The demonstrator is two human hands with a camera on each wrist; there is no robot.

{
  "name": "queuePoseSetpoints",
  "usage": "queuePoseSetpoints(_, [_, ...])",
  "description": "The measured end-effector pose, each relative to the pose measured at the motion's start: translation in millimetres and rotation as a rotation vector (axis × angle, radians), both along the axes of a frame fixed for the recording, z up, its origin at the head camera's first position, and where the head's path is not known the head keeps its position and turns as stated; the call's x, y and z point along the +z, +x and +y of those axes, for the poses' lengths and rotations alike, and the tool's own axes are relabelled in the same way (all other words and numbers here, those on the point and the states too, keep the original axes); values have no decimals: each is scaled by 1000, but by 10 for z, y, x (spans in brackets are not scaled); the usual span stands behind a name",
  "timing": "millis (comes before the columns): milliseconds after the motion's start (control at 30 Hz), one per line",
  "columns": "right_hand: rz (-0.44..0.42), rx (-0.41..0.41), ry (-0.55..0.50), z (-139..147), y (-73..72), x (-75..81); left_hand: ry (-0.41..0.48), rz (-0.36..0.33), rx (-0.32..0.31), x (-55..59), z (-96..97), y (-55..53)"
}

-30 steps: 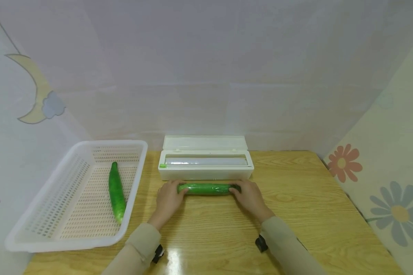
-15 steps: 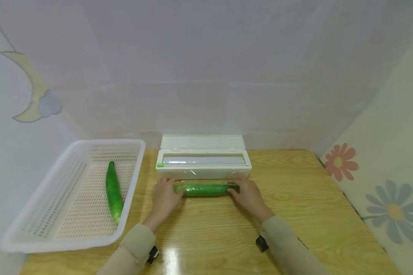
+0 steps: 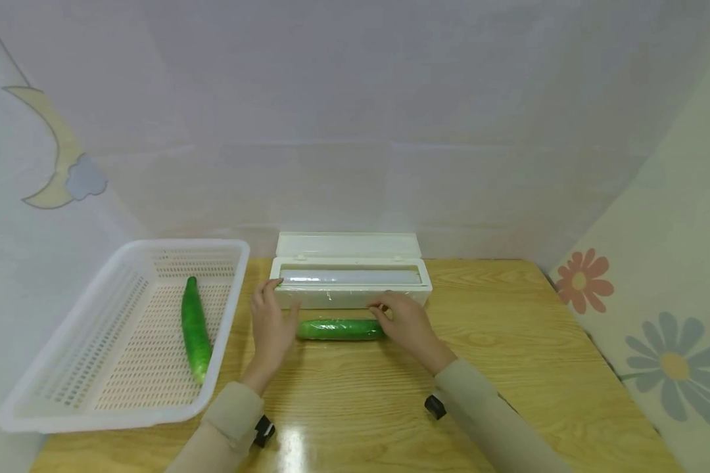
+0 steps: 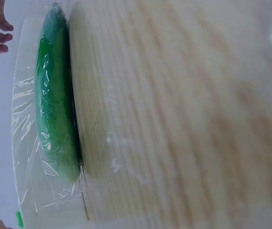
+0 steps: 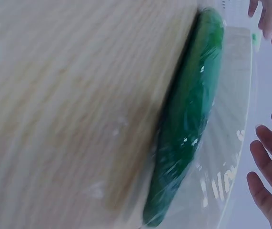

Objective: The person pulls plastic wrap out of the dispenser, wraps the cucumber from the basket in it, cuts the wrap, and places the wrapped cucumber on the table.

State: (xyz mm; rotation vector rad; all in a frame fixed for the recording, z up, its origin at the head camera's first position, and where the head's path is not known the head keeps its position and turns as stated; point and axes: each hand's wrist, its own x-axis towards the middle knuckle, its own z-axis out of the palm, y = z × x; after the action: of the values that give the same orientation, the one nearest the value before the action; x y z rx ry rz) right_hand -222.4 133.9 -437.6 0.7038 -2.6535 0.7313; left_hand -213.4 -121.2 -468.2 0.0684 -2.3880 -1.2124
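Observation:
A green cucumber (image 3: 340,330) under clear plastic wrap (image 4: 28,114) lies on the table in front of a white cling film dispenser (image 3: 350,299). From the dispenser's front, the film stretches over the cucumber. My left hand (image 3: 272,328) is at the dispenser's left end, fingers extended and fingertips right by the small green slider (image 4: 19,219). Over the cucumber's right end is my right hand (image 3: 405,322), its fingers loosely bent near the dispenser's front. In the right wrist view the fingers (image 5: 271,148) are spread with nothing between them.
At left stands a white perforated basket (image 3: 124,420) with a second, bare cucumber (image 3: 195,328) in it. The dispenser's lid (image 3: 348,245) is raised at the back, showing the film roll (image 3: 349,276). Behind the wooden table (image 3: 355,407) hangs a pale backdrop.
Both hands have let go of the wrapped cucumber's ends. The left hand moved up to the dispenser's green slider; the right shifted left and forward. The cucumber moved slightly back toward me.

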Motion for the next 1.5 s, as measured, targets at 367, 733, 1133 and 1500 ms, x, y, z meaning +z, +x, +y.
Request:
queuePoseSetpoints(367, [-137, 143, -28, -625, -334, 265, 223, -68, -21, -36, -94, -155])
queuePoseSetpoints(733, [-179, 162, -93, -1269, -583, 258, 413, -85, -31, -163, -134, -277])
queuePoseSetpoints(1133, [-201, 129, 42, -1683, -667, 130, 396, -40, -56, -242, -164, -258])
queuePoseSetpoints(1500, [-79, 86, 115, -1748, -722, 54, 382, -31, -7, -219, -186, -315])
